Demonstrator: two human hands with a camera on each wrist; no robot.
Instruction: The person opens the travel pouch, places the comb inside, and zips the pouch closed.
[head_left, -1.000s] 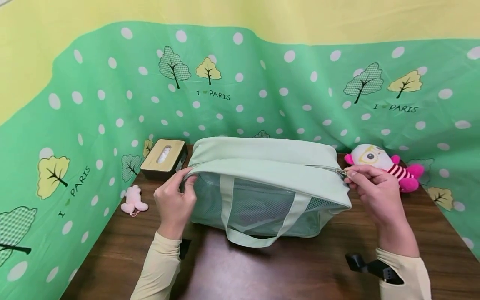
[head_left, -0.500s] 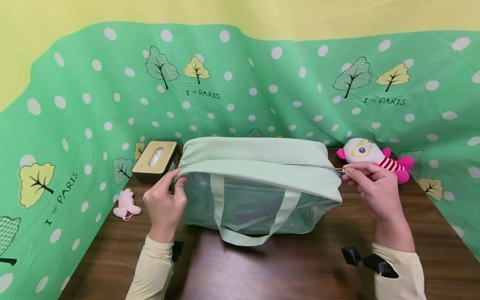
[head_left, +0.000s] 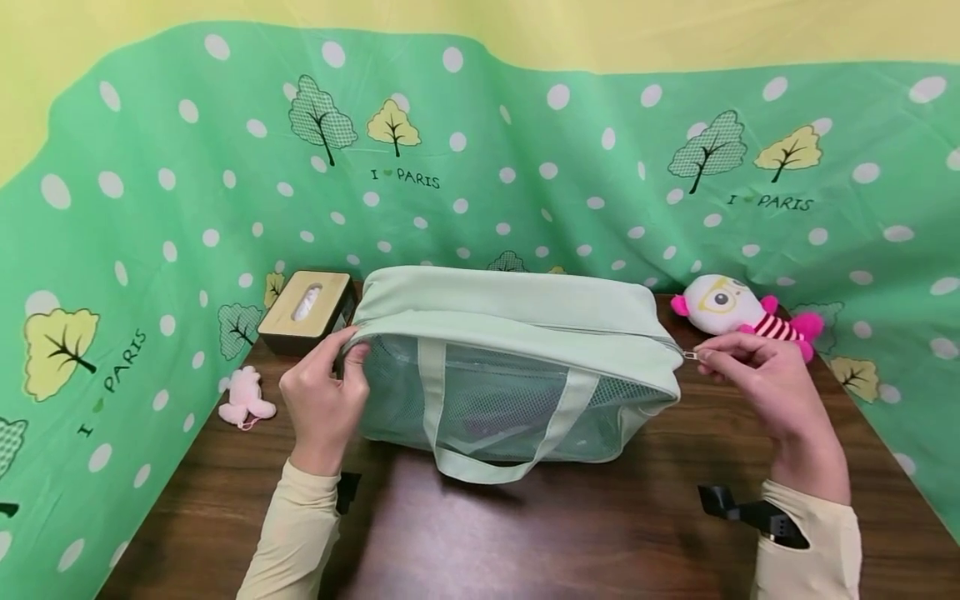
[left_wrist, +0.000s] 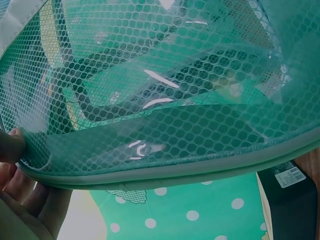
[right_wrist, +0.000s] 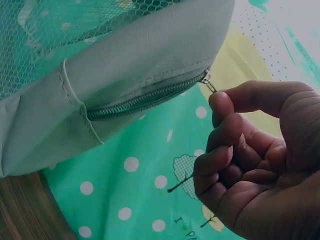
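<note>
A pale green bag [head_left: 517, 325] with a see-through mesh front and a fabric carry strap [head_left: 495, 472] stands on the wooden table. At its upper left corner, my left hand [head_left: 324, 396] pinches the edge between thumb and fingers; the left wrist view shows these fingers [left_wrist: 42, 200] around the rim beside the mesh [left_wrist: 190, 100]. My right hand [head_left: 765, 383] pinches the metal zipper pull [head_left: 691, 356] at the bag's right end. In the right wrist view, the zipper teeth [right_wrist: 145, 101] run down the bag's end from the slider. A blurred purplish shape shows inside through the mesh.
A tissue box [head_left: 307, 312] with a wooden lid sits behind my left hand. Nearer lies a small pink plush [head_left: 246, 397]. A pink and white plush toy [head_left: 738, 312] lies behind my right hand. A green patterned cloth [head_left: 480, 167] hangs around the table [head_left: 525, 542].
My right hand has drawn the zipper pull outward and slightly down over the bag's right end. My left hand keeps its grip on the left corner. The head view has shifted a little.
</note>
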